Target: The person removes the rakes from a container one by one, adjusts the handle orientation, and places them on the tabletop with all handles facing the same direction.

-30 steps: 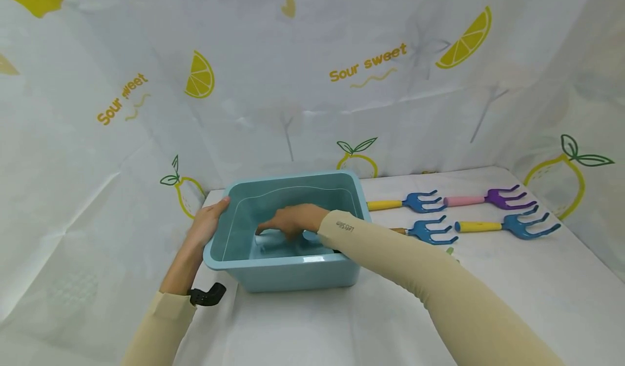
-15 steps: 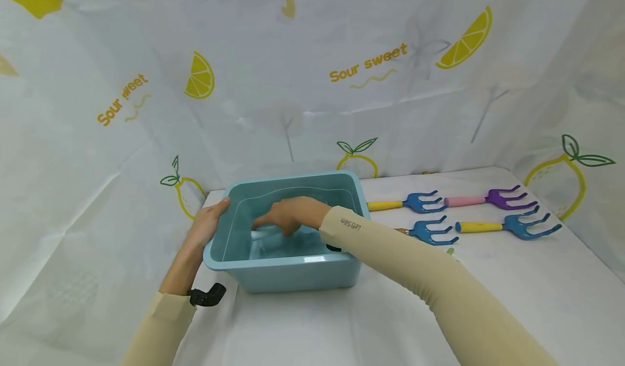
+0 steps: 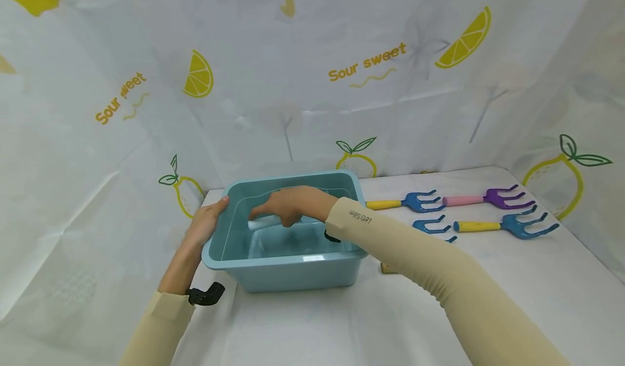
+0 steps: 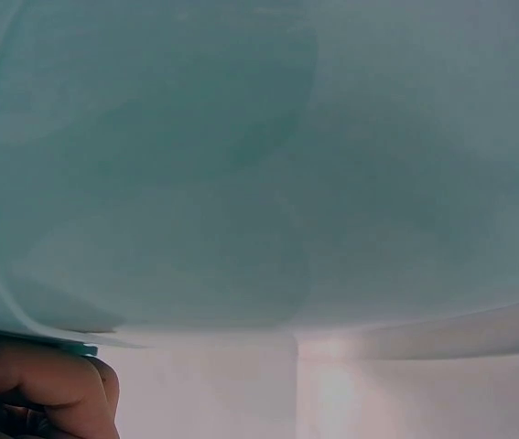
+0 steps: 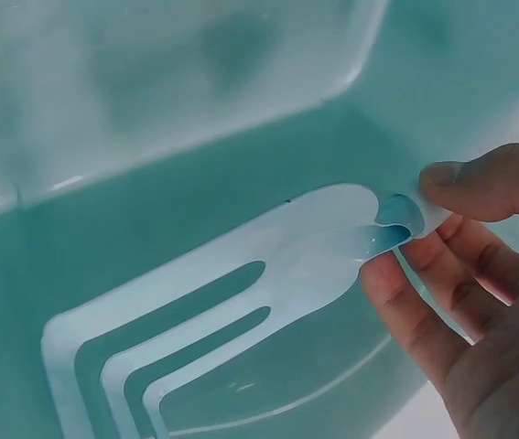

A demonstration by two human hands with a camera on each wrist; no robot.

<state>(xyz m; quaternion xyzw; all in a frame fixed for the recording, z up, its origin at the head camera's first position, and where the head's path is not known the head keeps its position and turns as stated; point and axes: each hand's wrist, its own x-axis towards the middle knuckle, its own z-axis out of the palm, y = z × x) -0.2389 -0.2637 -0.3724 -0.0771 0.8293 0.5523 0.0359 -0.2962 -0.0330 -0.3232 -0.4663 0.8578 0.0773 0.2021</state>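
Observation:
A light blue plastic basin (image 3: 293,276) stands on the white-covered table. My left hand (image 3: 207,222) grips its left rim, and in the left wrist view curled fingers (image 4: 53,384) show under the basin's lip. Inside the basin, my right hand (image 3: 293,203) holds a pale blue hand rake (image 3: 263,223) by its handle. The right wrist view shows the thumb on top of the handle and the fingers beneath, near where the rake's head (image 5: 286,238) begins. Its bent tines point away from the hand, over the basin's inside. In the head view my hand and sleeve hide most of the rake.
Right of the basin lie a blue rake with a yellow handle (image 3: 383,204), a purple rake with a pink handle (image 3: 466,200) and another yellow-handled blue rake (image 3: 478,226). My sleeve partly covers a further blue rake (image 3: 429,226). A tan handle end (image 3: 389,269) pokes out below the sleeve.
My right hand has risen toward the basin's far side with the pale blue rake. The sleeve now covers more of one blue rake, and a tan handle end has come into sight. The left hand stays put.

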